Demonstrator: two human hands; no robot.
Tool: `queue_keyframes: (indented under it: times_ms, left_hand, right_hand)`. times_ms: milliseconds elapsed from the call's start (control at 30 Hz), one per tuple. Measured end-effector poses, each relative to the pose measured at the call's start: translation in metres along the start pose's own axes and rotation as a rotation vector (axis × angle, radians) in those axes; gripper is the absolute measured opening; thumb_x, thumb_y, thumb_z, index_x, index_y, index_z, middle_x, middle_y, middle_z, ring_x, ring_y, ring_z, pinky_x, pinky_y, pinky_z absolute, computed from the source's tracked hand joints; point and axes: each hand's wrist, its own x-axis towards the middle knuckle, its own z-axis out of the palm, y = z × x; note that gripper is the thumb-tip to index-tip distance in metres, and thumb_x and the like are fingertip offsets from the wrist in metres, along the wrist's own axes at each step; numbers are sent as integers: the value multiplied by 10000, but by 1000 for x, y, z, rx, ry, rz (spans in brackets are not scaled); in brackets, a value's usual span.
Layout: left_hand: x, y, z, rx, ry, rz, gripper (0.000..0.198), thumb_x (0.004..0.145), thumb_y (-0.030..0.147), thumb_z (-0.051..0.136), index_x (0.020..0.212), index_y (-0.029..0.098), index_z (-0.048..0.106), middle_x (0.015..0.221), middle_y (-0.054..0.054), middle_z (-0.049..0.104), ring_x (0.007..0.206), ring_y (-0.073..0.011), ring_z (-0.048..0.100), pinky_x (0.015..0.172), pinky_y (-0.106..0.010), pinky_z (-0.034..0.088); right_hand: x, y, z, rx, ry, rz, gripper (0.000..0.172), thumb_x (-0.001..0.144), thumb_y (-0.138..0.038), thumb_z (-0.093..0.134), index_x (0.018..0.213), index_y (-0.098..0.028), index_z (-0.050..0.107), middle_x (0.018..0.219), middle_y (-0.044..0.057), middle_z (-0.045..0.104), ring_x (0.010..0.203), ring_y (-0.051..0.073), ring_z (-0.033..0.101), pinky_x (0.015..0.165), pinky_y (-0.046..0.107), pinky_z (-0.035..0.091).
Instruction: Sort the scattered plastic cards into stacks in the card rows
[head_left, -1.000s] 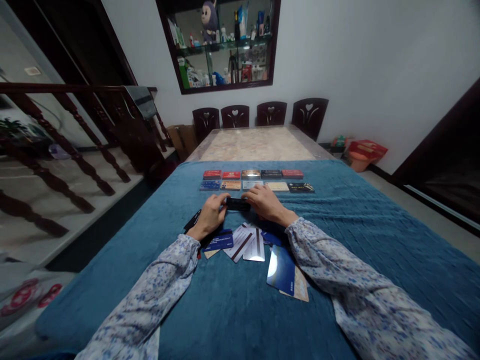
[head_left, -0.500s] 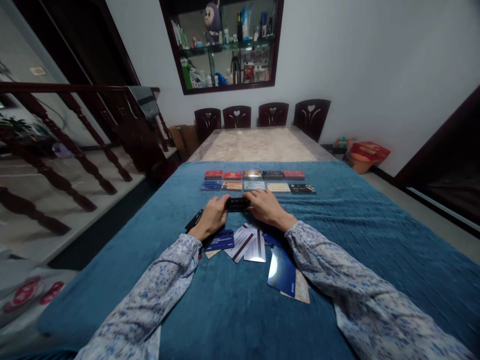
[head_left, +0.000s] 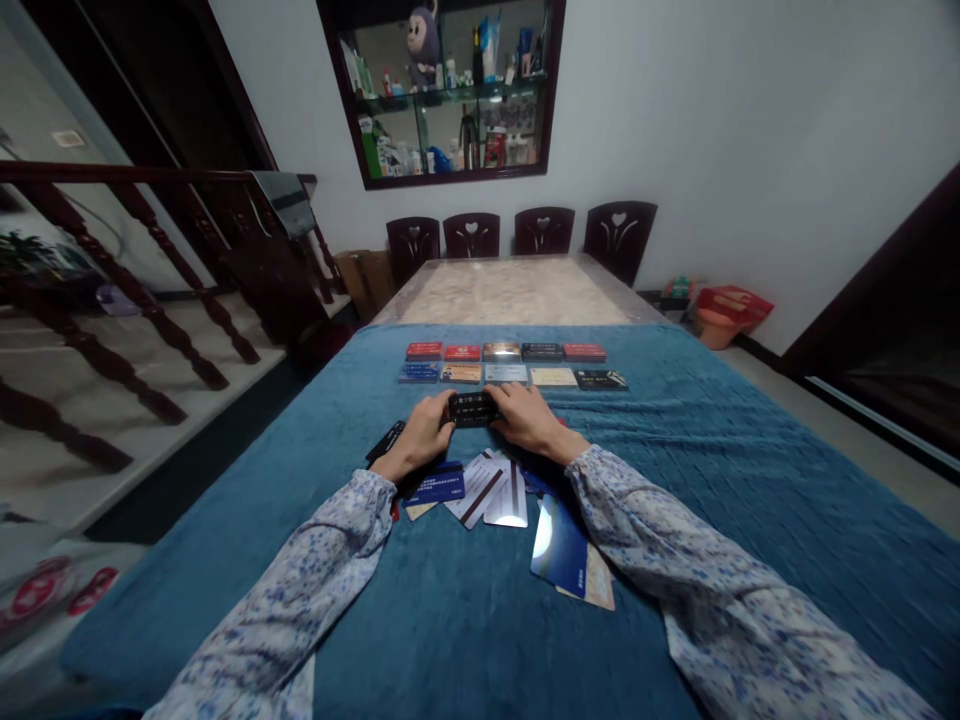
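- left hand [head_left: 420, 440] is pinching the left end of a black card [head_left: 472, 408], fingers curled shut on its edge.
- right hand [head_left: 529, 417] is gripping the right end of the same card, fingers closing over its top edge.
- black card is spanning the gap between both hands, so neither hand is nearer. its long axis is running left-right, parallel to the rows of the card grid [head_left: 510, 363].
- black card is sitting just on the near side of the card grid, below its middle columns, apart from the near row. contact with the cloth: cannot tell.
- loose cards [head_left: 487, 485] are lying fanned farther on the near side of the card grid, between the wrists.
- blue cloth [head_left: 750, 480] is lying under everything.
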Motion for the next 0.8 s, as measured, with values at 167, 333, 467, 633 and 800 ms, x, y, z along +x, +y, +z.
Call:
queue_keyframes:
  times_ms: [167, 333, 467, 633, 800]
  left_hand:
    - [2, 4, -3, -8, -15, -26, 576, 801, 106, 672, 1362, 145, 544, 1006, -72, 677, 937, -244, 627, 925, -399, 535]
    - [3, 6, -3, -16, -8, -21, 518, 781, 64, 683, 1281, 156, 583, 994, -69, 677, 946, -248, 623, 913, -386, 525]
    - [5, 7, -1, -33, 1, -5, 446, 780, 55, 676, 1205, 171, 610, 958, -55, 673, 916, -239, 624, 878, -370, 520]
    - [10, 10, -2, -33, -25, -5, 370, 766, 70, 690, 1118, 173, 641, 890, -38, 669, 852, -228, 624, 835, -352, 512]
    - [18, 16, -7, -51, -51, -16, 381, 750, 95, 696, 1121, 170, 658, 874, -28, 683, 836, -220, 644, 801, -328, 510]
  right_hand:
    - [0, 2, -4, 13, 2, 6, 588, 923, -240, 647, 1478, -141, 480, 1354, 189, 634, 1270, 324, 546, 990, 422, 426]
    - [3, 9, 1, 69, 43, -3, 551, 891, -239, 681, 1413, -147, 530, 1349, 184, 636, 1249, 316, 557, 961, 408, 445]
    - [6, 18, 6, 167, 87, -11, 564, 844, -194, 715, 1380, -138, 549, 1259, 168, 676, 1171, 289, 597, 942, 385, 458]
    - [6, 25, 7, 294, 136, -21, 487, 787, -142, 743, 1260, -137, 628, 1136, 141, 714, 1066, 267, 634, 903, 355, 472]
    - [5, 32, 0, 329, 120, -38, 342, 748, -120, 729, 1088, -134, 685, 1009, 111, 728, 944, 252, 646, 827, 337, 468]
